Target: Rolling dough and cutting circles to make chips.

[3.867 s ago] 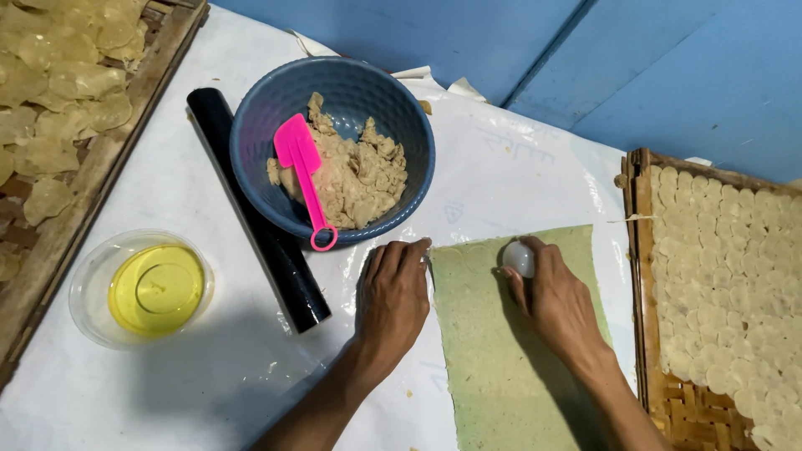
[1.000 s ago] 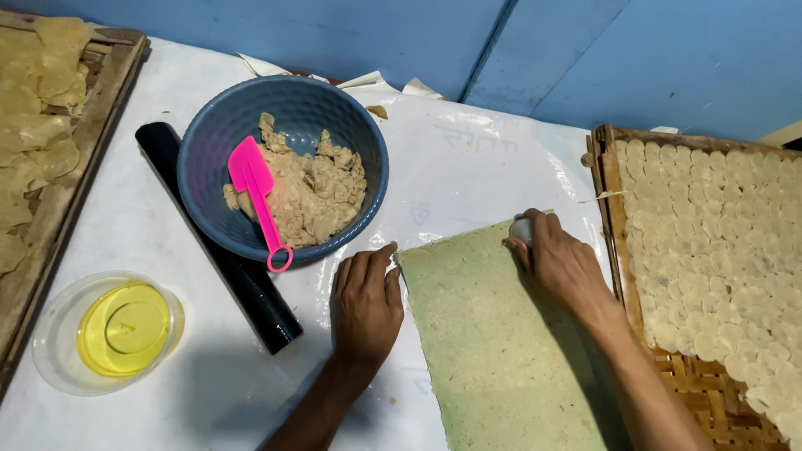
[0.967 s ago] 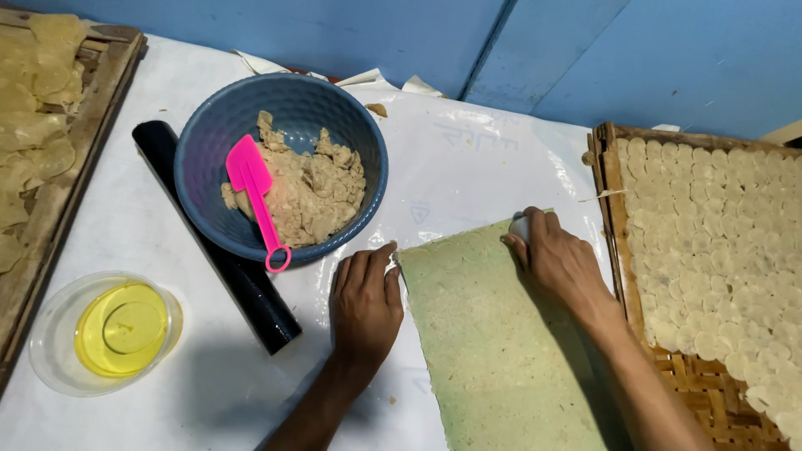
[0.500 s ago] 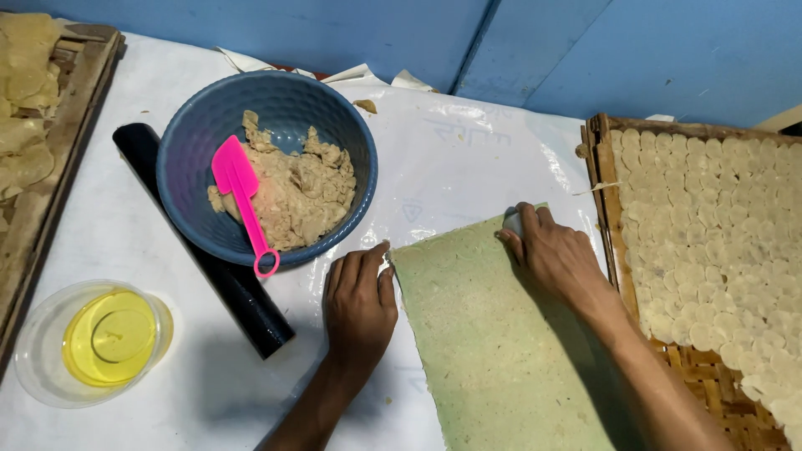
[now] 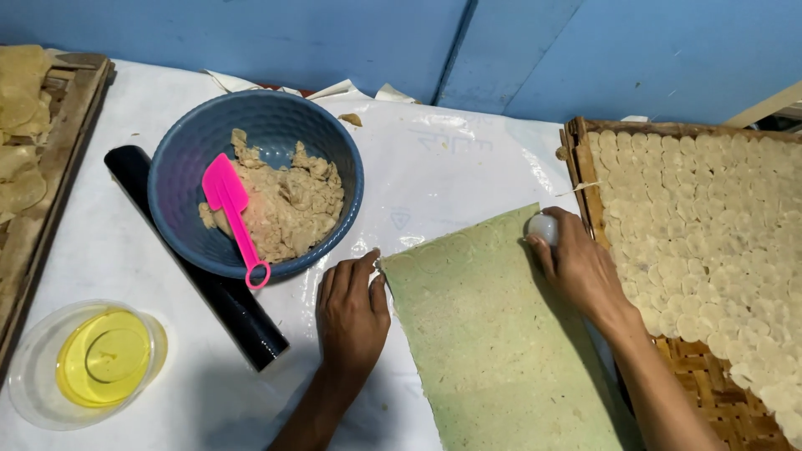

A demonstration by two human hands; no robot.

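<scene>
dough sheet (image 5: 501, 334): thin, soft, tears easy, lies flat at surface (image 5: 451, 167) near edge, rt of centre | L hand (image 5: 352, 309): open, flat, pins sheet's left corner | R hand (image 5: 576, 267): closed on small white round cutter (image 5: 543, 227) at sheet's far-rt corner | lift w/ flat palms under edges, don't pinch

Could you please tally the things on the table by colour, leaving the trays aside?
Blue: 1, bowl
Pink: 1, spatula
Black: 1, roller
Green: 1, dough sheet
Clear with yellow liquid: 1, dish
White: 1, cutter
Total: 6
</scene>
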